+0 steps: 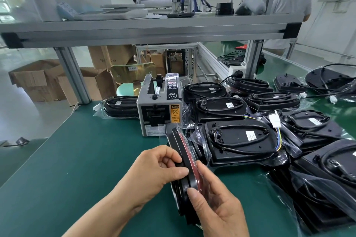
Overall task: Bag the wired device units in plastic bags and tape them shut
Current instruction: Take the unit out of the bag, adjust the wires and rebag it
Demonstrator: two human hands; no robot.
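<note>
A black wired device unit in a clear plastic bag (183, 152) stands on edge on the green table (77, 159), its red side facing right. My left hand (154, 173) grips its near left edge with thumb and fingers. My right hand (215, 202) holds it from the right, fingers curled round the edge. Just behind stands a grey automatic tape dispenser (159, 106). Several bagged black units with coiled cables (240, 140) lie flat to the right.
One bagged unit (119, 107) lies left of the dispenser. Unbagged units with loose cables (327, 81) lie at the far right. An aluminium shelf frame (146, 32) spans overhead. Cardboard boxes (38, 81) sit on the floor beyond. A person (290, 5) stands at the back right.
</note>
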